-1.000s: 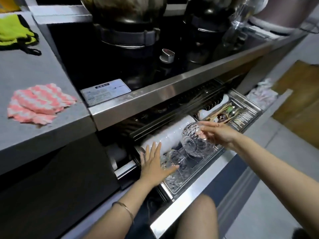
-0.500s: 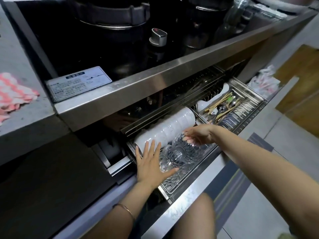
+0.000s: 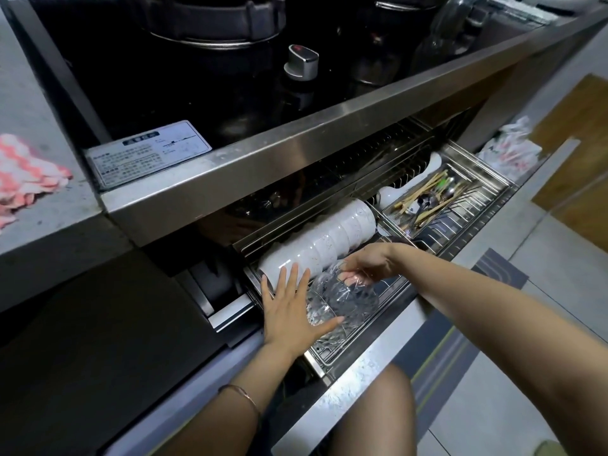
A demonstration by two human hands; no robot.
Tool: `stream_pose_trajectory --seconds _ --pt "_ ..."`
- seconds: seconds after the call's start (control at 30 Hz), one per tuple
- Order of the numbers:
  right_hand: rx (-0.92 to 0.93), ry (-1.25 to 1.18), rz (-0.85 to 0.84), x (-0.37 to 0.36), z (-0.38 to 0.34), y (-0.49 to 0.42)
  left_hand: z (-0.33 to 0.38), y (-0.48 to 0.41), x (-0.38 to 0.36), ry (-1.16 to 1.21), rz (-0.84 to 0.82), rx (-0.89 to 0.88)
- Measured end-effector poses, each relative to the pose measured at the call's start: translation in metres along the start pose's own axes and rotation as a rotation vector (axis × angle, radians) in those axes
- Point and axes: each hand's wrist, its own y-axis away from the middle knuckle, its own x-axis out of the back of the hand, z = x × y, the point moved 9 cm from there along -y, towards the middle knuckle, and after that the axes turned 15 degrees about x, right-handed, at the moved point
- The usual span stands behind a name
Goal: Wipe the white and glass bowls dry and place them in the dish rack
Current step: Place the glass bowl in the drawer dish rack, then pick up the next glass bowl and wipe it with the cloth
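Observation:
A pull-out wire dish rack [image 3: 388,330] is open below the stove. Inside it, a row of white bowls [image 3: 325,240] lies stacked on its side at the back. In front of that row, cut-glass bowls [image 3: 345,299] stand on edge. My left hand [image 3: 289,311] lies flat with straight fingers against the left side of the glass bowls. My right hand [image 3: 368,263] reaches in from the right and its fingers curl over the rim of the rightmost glass bowl, fingertips showing through the glass.
A cutlery basket [image 3: 437,195] with chopsticks and spoons fills the rack's right end. A pink-and-white cloth [image 3: 26,176] lies on the grey counter at left. The black stove with its knob [image 3: 301,62] overhangs the drawer. My knee [image 3: 371,416] is below the drawer front.
My right hand has lowered the glass bowl from above the rack down against the other glass bowls. My left hand stayed flat on their left side. The camera has shifted closer.

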Motion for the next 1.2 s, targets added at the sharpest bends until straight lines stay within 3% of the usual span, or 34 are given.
stream_pose_trajectory --seconds 0.5,0.8,1.0,1.2 --pt "0.000 -0.028 -0.022 -0.011 -0.001 0.005 -0.001 0.000 -0.003 -0.018 -0.018 0.000" --pt "-0.009 0.123 -0.060 -0.017 -0.012 0.029 -0.001 0.000 -0.005 -0.016 -0.082 -0.003" --pt "0.249 0.190 0.325 0.014 -0.054 0.076 -0.003 0.002 0.015 0.173 -0.209 -0.046" --pt "0.703 0.234 0.623 -0.006 -0.132 0.170 0.004 0.026 0.136 0.399 0.067 -0.253"
